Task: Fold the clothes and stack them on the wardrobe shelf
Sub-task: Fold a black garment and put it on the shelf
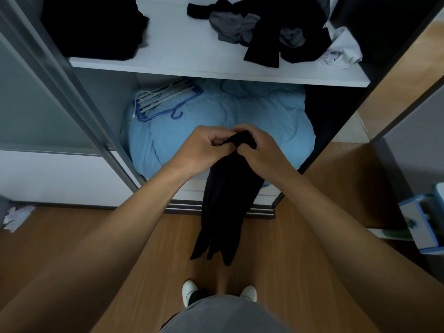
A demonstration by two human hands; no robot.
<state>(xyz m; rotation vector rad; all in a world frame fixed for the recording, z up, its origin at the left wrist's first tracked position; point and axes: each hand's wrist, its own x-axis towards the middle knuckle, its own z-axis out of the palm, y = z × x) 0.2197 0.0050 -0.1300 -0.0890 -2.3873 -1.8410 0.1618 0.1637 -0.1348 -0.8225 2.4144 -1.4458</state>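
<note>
A long black garment [225, 200] hangs down in front of the open wardrobe, its lower ends above the wooden floor. My left hand [204, 147] pinches its top edge and my right hand [259, 150] grips the same bunched top, the two hands touching. On the white wardrobe shelf [182, 44] lies a black pile [96, 27] at the left. A loose heap of black and grey clothes [269, 30] sits at the right of the shelf, with a white garment [341, 49] beside it.
Below the shelf a light blue duvet [240, 116] fills the compartment, with blue and white hangers [163, 99] on it. Sliding door frames [72, 92] flank the opening. A blue and white drawer unit [422, 219] stands at the right. White scraps [16, 215] lie at the left.
</note>
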